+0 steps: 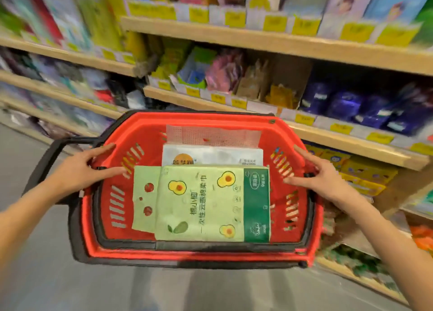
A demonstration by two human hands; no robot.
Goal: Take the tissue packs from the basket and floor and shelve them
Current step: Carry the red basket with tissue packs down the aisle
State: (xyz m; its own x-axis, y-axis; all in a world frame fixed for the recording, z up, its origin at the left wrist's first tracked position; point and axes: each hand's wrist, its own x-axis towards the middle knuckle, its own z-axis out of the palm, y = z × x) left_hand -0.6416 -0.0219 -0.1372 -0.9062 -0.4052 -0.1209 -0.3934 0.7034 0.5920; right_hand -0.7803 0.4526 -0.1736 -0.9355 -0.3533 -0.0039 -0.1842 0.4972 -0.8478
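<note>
Tissue packs are all sitting inside the red basket (143, 135), three of them lined up down the middle. The green pack (201, 203) with the avocado print is nearest and lies flat on top. A white pack (212, 155) pokes out from behind it, and a pale pink pack (212, 135) leans at the far wall. Neither hand is on the packs themselves. The left hand (80, 173) is on the basket's left rim, fingers straight and spread, thumb reaching just inside toward the green pack's corner flap but not quite touching it, as far as I can tell. The right hand (326, 179) mirrors that on the right rim, fingers also straight and fanned out, thumb tip just beside the pack's dark green edge. So the packs sit right between the two hands. A black handle (45, 163) sticks out on the left side. Wooden shelves (257, 41) full of blurry packaged goods are behind, with grey floor (42, 275) below.
</note>
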